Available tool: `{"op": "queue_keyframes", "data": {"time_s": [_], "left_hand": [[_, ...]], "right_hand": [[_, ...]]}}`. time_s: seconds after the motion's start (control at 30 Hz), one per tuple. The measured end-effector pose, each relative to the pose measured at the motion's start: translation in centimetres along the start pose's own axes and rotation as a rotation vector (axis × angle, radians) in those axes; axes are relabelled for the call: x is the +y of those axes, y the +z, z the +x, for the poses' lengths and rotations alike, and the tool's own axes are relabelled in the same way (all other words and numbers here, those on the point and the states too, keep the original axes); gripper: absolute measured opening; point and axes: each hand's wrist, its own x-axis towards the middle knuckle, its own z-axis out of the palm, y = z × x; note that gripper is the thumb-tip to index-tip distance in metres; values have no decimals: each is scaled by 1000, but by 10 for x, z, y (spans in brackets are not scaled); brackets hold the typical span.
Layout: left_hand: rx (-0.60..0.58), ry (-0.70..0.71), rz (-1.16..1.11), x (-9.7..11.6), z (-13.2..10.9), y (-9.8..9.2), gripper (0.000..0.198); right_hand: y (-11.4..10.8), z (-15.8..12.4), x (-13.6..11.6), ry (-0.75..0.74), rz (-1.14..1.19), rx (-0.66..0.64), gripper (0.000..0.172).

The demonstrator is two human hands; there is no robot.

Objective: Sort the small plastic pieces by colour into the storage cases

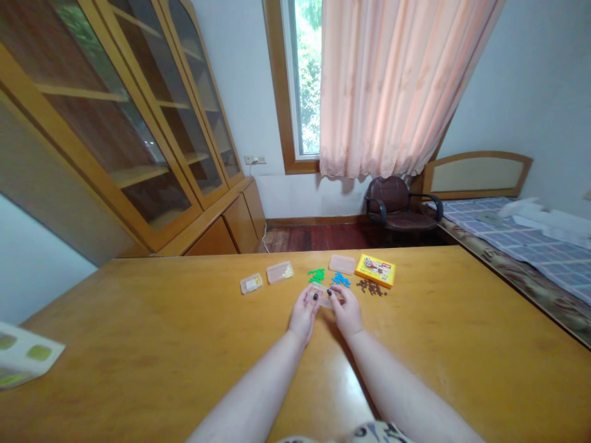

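Observation:
Both hands meet over the wooden table around a small clear plastic box (324, 302). My left hand (303, 314) grips its left side, and my right hand (347, 311) grips its right side, thumbs on top. What the box contains is too small to tell. Just beyond the fingers lie a pile of green pieces (316, 275) and a pile of blue pieces (341, 279). Brown pieces (372, 287) are scattered to the right, in front of a yellow box (375, 271). A pinkish clear tray (342, 264) sits behind the blue pile.
On the left of the table (161, 344) stand a clear container with pale pieces (279, 272) and a smaller clear container (251, 283). A white object with cut-outs (30, 355) is at the left edge. Beyond the table are a chair (399, 206) and a bed (498, 215).

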Motion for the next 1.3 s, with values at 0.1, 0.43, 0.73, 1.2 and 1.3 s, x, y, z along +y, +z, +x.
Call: {"op": "queue_keyframes", "data": {"time_s": [0.1,0.43,0.73,1.2,1.3], "left_hand": [[-1,3,-50,1,1,-2,60],[0,-144,-117,2,5,-5,51],[77,-43,247,-3,21,-7,41],[-497,390,1776,11,94,31,54],[-466,358,1806,4,100,26,57]], "right_hand": [[-8,7,-5,239,93,-46,40],[-33,22,-1,782,652,-139,38],[-45,21,10,317,182,-12,48],[-54,28,13,437,289,303,52],[-54,29,13,445,292,316,52]]}}
